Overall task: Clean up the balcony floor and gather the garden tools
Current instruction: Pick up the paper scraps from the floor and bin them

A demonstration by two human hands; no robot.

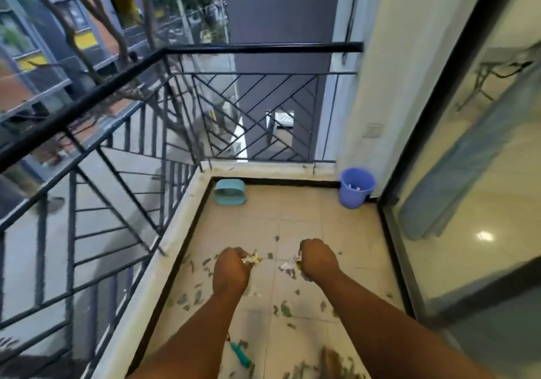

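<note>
- The left hand (231, 267) is closed around a small bunch of pale and yellowish scraps (252, 258), which stick out past the fingers. It is held above the balcony floor (292, 211), in the middle part.
- The right hand (317, 258) is also curled and grips some litter; a white bit and a yellow-green bit (294, 265) show at its inner side.
- Judging from this, the picking up of litter by hand is in progress, and both hands are already full.
- Many green leaf pieces (285, 310) lie scattered on the tiles, mostly from the middle of the floor toward the near edge and along the left edge beside the railing (96, 150). So I think most of the cleaning is left to do.
- A blue bucket (356, 188) stands in the far right corner of the floor, near the glass door (468, 203). Some white pieces are inside it, so it probably serves as the bin.
- A teal dustpan (229, 192) rests at the far left corner, well apart from the hands.
- A tool with a teal handle (240, 352) lies on the floor near the near edge, between the two arms. It is not gathered yet.
- At the near edge something brownish, maybe a broom (332, 361), shows, but it is too blurred to be sure.
</note>
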